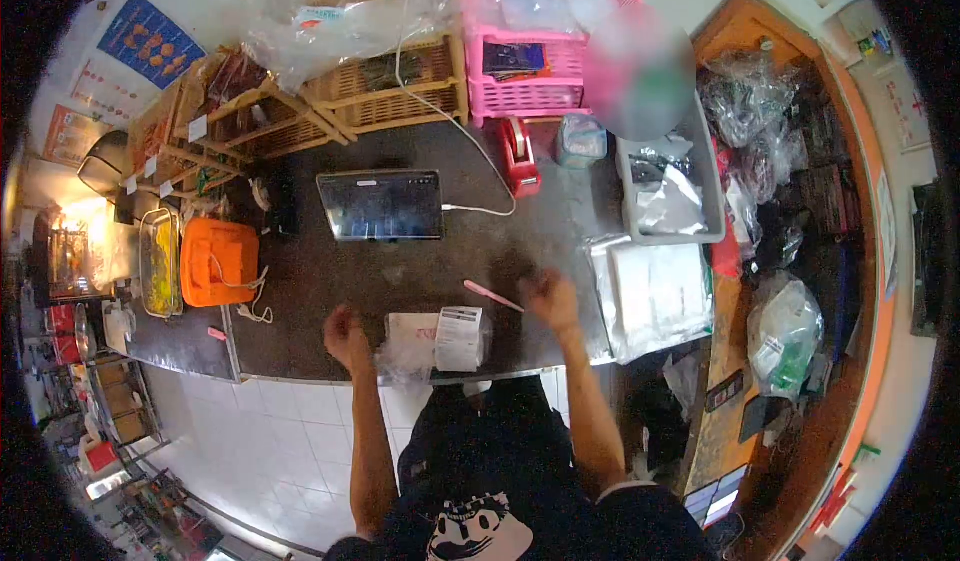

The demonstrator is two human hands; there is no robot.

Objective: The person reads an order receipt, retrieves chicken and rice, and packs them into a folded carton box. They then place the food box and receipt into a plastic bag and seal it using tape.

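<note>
My left hand (pixel 347 335) is over the table's front edge, left of a clear plastic bag (pixel 405 361). Its fingers are loosely bent and slightly apart, with nothing seen in them. A pale flat packet (pixel 412 333) lies at the bag, beside a white printed label (pixel 460 338) on a small package. My right hand (pixel 552 299), smeared by motion, is over the table on the right; its fingers are unclear. Just left of it lies a slim pink tool (pixel 490 294) with a thin pale tip.
A tablet (pixel 380 205) with a white cable lies at the back. Behind stand a red tape dispenser (pixel 519 156) and a pink basket (pixel 525 96). A grey bin (pixel 720 223) and white plastic bags (pixel 658 296) are right; an orange container (pixel 218 261) is left.
</note>
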